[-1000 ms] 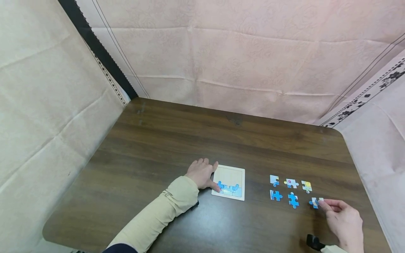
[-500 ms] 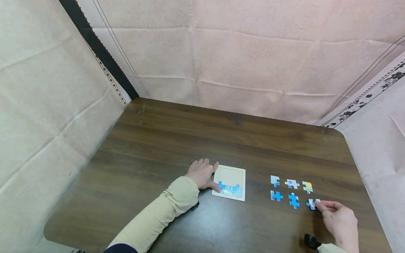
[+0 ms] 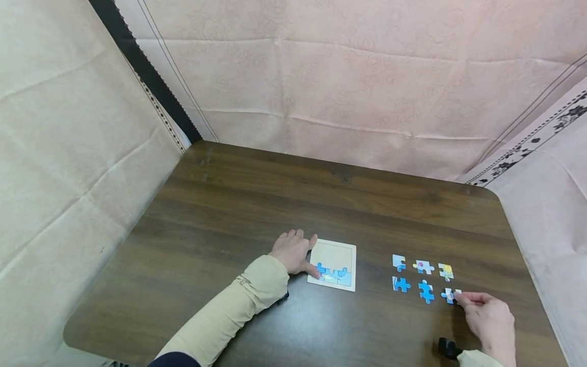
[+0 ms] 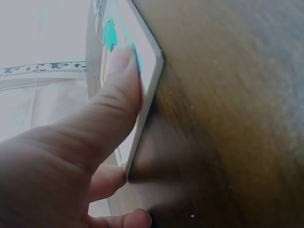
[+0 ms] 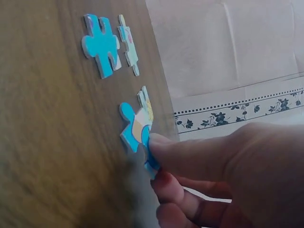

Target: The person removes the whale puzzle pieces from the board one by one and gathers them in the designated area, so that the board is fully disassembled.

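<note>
My left hand lies at the left edge of a square pale puzzle tray, thumb pressing on its lower left part and a fingertip at its upper corner. In the left wrist view the thumb lies over the tray rim. Blue fitted pieces fill the tray's lower part. On the right, my right hand pinches a blue and white jigsaw piece between thumb and fingers, low over the table. The thumb hides part of it.
Several loose jigsaw pieces lie left of and beyond the right hand in two rows, among them a blue piece and a yellow-patterned piece. The brown wooden table ends at a pale cloth wall.
My right hand has shifted slightly to the left with the jigsaw piece, bringing it closer to the blue piece beside it. The left hand and tray have stayed in place.
</note>
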{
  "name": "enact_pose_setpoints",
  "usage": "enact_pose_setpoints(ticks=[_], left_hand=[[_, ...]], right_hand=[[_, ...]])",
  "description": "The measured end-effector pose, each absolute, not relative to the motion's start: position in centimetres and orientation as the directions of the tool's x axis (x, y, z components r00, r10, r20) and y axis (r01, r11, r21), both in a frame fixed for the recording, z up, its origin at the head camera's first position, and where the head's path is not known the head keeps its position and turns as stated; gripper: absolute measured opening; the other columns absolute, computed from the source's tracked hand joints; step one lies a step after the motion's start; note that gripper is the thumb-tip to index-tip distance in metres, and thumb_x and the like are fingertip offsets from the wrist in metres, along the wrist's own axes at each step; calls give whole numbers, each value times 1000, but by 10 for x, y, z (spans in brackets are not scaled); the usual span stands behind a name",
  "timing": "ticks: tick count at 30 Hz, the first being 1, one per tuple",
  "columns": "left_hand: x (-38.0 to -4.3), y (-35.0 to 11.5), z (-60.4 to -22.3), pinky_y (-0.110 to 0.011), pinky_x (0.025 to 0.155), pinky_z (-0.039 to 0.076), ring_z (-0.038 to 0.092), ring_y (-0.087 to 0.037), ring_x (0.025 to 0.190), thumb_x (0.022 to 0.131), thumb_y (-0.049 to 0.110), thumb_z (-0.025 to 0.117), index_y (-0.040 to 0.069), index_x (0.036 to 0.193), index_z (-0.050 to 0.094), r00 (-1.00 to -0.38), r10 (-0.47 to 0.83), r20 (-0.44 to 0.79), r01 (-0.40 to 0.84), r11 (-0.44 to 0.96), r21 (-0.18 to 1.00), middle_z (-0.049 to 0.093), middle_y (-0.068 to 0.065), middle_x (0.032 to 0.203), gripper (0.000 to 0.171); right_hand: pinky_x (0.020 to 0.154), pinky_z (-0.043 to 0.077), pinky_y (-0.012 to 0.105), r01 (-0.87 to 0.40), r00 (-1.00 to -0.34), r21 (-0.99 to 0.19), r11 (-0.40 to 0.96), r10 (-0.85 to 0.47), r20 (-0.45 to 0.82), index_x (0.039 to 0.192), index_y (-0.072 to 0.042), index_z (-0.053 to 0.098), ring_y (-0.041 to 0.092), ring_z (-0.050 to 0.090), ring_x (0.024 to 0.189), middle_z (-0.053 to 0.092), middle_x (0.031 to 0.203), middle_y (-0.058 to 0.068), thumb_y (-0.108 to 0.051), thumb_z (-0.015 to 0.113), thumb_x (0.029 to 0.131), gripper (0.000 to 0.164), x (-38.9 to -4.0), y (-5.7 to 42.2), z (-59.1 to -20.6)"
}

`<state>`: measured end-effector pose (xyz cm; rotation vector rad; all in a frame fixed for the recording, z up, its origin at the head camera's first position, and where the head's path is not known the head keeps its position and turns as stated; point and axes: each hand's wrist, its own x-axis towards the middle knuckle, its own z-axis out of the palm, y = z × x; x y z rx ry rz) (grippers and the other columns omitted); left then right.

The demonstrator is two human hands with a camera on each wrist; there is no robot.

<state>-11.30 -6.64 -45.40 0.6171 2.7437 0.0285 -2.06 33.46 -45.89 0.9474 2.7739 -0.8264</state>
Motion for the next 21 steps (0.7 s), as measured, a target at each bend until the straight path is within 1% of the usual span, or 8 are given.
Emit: enact_pose_setpoints(ticks=[3, 7, 9, 15, 18, 21], left_hand=[[-113, -67, -454, -36, 86, 42, 51, -25, 103, 68, 76, 66, 21, 151, 39, -852, 421, -310, 414, 905, 92, 55, -14, 125, 103], [-113, -67, -454, -35, 85, 42, 51, -24, 102, 68, 77, 65, 21, 151, 39, -851, 424, -309, 419, 904, 89, 56, -14, 124, 103], [-114, -67, -454, -35, 85, 42, 50, -24, 102, 68, 77, 65, 21, 151, 39, -850, 426, -308, 421, 903, 87, 56, -14, 123, 103], [-114, -66, -454, -35, 86, 42, 50, -24, 102, 68, 77, 65, 22, 151, 38, -849, 426, -311, 422, 903, 85, 55, -14, 124, 103], [-113, -66, -454, -36, 86, 42, 50, -24, 103, 68, 76, 66, 21, 151, 38, -849, 426, -311, 418, 903, 96, 55, -14, 125, 103], [-112, -67, -453, -36, 86, 42, 51, -24, 103, 69, 74, 67, 21, 151, 38, -849, 425, -313, 413, 904, 109, 55, -14, 125, 102]], right_hand=[[67, 36, 41, 608, -791, -456, 650, 548, -273, 100, 5, 69, 31, 56, 83, 68, 71, 6, -34, 64, 93, 40, -22, 334, -460], [67, 35, 39, 610, -790, -451, 652, 542, -286, 101, 4, 69, 31, 57, 83, 69, 73, 5, -35, 64, 93, 40, -23, 335, -460], [67, 36, 41, 608, -792, -448, 655, 536, -291, 101, 3, 69, 32, 57, 85, 69, 74, 5, -36, 64, 93, 40, -24, 335, -460], [72, 40, 50, 603, -798, -433, 670, 514, -315, 101, 1, 70, 35, 57, 90, 70, 78, 7, -37, 64, 92, 39, -23, 335, -458], [72, 40, 51, 613, -790, -426, 666, 518, -327, 101, 0, 70, 37, 56, 92, 70, 81, 8, -38, 64, 92, 39, -24, 334, -458], [73, 40, 53, 624, -782, -414, 663, 525, -336, 101, -1, 70, 41, 56, 97, 70, 86, 11, -39, 64, 92, 39, -24, 333, -458]])
